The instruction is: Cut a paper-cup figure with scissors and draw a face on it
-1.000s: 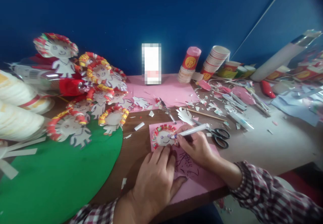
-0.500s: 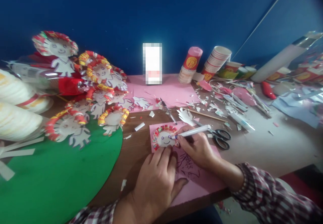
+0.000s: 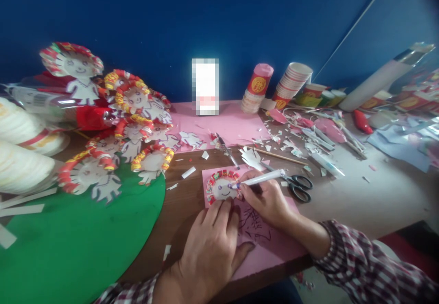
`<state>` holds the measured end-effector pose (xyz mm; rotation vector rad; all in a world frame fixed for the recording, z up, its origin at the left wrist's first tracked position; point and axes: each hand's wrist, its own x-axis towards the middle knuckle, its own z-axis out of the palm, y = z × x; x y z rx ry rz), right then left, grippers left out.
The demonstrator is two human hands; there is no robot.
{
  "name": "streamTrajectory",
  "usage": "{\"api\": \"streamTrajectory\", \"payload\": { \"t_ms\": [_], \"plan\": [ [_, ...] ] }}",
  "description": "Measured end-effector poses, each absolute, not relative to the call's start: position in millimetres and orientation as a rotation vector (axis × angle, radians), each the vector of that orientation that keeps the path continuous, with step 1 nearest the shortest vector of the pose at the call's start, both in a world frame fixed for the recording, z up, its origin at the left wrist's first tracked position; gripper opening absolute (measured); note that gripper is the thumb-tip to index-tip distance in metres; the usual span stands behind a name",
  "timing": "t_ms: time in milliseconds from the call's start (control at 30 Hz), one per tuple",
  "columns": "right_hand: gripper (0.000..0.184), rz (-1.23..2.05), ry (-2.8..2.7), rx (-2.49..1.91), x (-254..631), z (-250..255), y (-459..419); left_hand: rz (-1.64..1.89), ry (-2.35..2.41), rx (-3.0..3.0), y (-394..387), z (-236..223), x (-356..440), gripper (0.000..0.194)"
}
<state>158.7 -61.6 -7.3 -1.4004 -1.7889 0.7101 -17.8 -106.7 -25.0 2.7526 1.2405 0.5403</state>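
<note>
A white marker [image 3: 262, 177] is pinched in my right hand [image 3: 269, 201], its tip at the right eye of a smiling face drawn on a white paper figure [image 3: 224, 189]. Red and yellow pieces ring the face like hair. The figure lies on a pink sheet [image 3: 267, 253] marked with dark scribbled lines. My left hand [image 3: 211, 244] rests flat across the figure's lower part and the sheet, fingers stretched out, thumb pointing right. The figure's lower part is hidden under that hand. Black-handled scissors [image 3: 301, 188] lie just right of my right hand.
Finished-looking paper figures [image 3: 132, 135] crowd the left side, some on a green round board [image 3: 103, 240]. Stacked paper cups [image 3: 293, 82] stand at the back. A pen [image 3: 227, 150], a wooden stick [image 3: 279, 155], a glue tube [image 3: 327, 164] and paper scraps lie beyond my hands.
The whole view has shifted very slightly. Both hands keep nearly the same place, and the marker tip stays at the face's right eye.
</note>
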Motion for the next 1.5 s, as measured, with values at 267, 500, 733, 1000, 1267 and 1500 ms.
{"api": "streamTrajectory", "payload": {
  "t_ms": [267, 500, 733, 1000, 1267, 1500],
  "plan": [
    [0.006, 0.705, -1.784, -1.396, 159.1, -8.9, -61.6, 0.563, 1.250, 2.757, -106.8, -24.9, -17.3, 0.052],
    [0.008, 0.732, -1.768, -1.414, 158.4, -9.4, -62.5, 0.608, 1.216, 2.785, -105.5, -27.2, -18.3, 0.051],
    [0.008, 0.722, -1.764, -1.423, 159.4, -11.0, -62.4, 0.589, 1.243, 2.766, -106.1, -26.2, -17.8, 0.051],
    [0.008, 0.719, -1.770, -1.432, 158.5, -9.7, -62.1, 0.625, 1.247, 2.784, -105.6, -26.3, -17.5, 0.052],
    [0.009, 0.725, -1.790, -1.408, 159.3, -8.7, -62.4, 0.691, 1.237, 2.823, -104.9, -27.8, -18.1, 0.049],
    [0.006, 0.688, -1.800, -1.422, 158.6, -8.2, -61.2, 0.625, 1.233, 2.803, -105.3, -24.4, -18.0, 0.050]
  ]
}}
